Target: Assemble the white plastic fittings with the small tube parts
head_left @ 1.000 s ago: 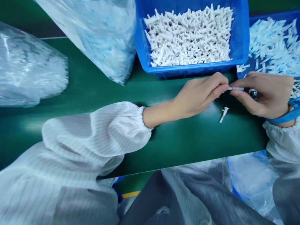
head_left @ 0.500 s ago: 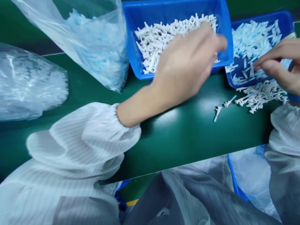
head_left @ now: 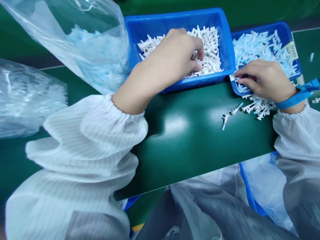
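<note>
My left hand (head_left: 175, 55) reaches into a deep blue bin (head_left: 226, 43) of small white plastic fittings (head_left: 210, 40). Its fingers curl down into the pile, with a gap between thumb and forefinger; it is open. Over the near left corner of a shallower blue tray (head_left: 272, 28) is my right hand (head_left: 268, 78), a blue band (head_left: 295, 98) round its wrist. Small pale-blue and white tubes (head_left: 257, 46) fill that tray. The right thumb and forefinger are pinched almost together; whatever lies between them is too small to make out.
Joined white pieces (head_left: 261, 106) lie heaped before the tray, with two loose pieces (head_left: 225, 121) to their left. A clear bag of pale-blue parts (head_left: 100, 56) stands left of the bin, another clear bag (head_left: 30, 96) farther left. The green table's front edge (head_left: 200, 175) runs near my lap.
My left hand has moved left and lowered its fingers among the white fittings. My right hand has shifted left to the tray's near left corner. The whole view has shifted slightly.
</note>
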Motion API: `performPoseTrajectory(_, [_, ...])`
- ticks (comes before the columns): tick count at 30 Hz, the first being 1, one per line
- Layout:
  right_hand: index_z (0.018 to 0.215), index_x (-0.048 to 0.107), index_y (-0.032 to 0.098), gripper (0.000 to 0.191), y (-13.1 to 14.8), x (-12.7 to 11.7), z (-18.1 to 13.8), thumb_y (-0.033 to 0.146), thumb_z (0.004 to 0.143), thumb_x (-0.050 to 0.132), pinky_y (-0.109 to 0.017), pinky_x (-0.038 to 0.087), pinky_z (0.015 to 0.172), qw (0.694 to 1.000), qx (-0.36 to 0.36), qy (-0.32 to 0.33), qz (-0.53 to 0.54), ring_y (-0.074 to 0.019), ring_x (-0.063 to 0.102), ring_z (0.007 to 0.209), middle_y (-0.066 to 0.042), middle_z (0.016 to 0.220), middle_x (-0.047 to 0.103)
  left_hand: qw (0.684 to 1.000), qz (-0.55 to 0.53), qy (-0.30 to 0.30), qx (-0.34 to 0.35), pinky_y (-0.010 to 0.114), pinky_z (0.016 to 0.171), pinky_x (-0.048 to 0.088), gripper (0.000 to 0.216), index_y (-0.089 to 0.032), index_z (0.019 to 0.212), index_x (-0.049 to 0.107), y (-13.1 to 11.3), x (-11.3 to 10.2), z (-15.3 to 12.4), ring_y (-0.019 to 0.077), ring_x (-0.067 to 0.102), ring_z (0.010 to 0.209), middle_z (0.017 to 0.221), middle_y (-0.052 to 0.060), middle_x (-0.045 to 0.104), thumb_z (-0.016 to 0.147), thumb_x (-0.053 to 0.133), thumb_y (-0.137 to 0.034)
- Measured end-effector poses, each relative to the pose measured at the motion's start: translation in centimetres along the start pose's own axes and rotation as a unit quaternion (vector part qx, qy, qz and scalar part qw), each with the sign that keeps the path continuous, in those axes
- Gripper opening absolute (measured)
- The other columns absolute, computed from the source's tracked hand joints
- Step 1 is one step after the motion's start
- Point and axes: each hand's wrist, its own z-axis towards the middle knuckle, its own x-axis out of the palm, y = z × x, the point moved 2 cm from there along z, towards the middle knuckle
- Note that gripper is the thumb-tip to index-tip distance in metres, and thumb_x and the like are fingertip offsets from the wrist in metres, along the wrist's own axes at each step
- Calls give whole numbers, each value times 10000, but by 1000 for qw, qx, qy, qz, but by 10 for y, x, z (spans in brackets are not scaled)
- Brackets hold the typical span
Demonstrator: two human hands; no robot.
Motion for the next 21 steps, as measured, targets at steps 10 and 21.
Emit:
performPoseTrajectory(10, [1259,850,327,293,3,-17,-3,513,1177,638,-526,635,1110,992,115,-44,-8,-332,772,1242,-131,1320,815,998,1,-37,-47,550,1184,567,354,-131,1228,824,0,-8,-6,397,697,1407,1402,179,757,919,941,-4])
performPoseTrajectory(21, [1214,834,329,239,20,-22,1,437,1215,621,-452,669,1023,994,62,-81,43,-250,814,1140,-63,1248,874,991,-11,-114,66,506,1134,572,232,-187,1333,767,-35,-5,-45,348,747,1332,1389,127,785,1123,673,-158])
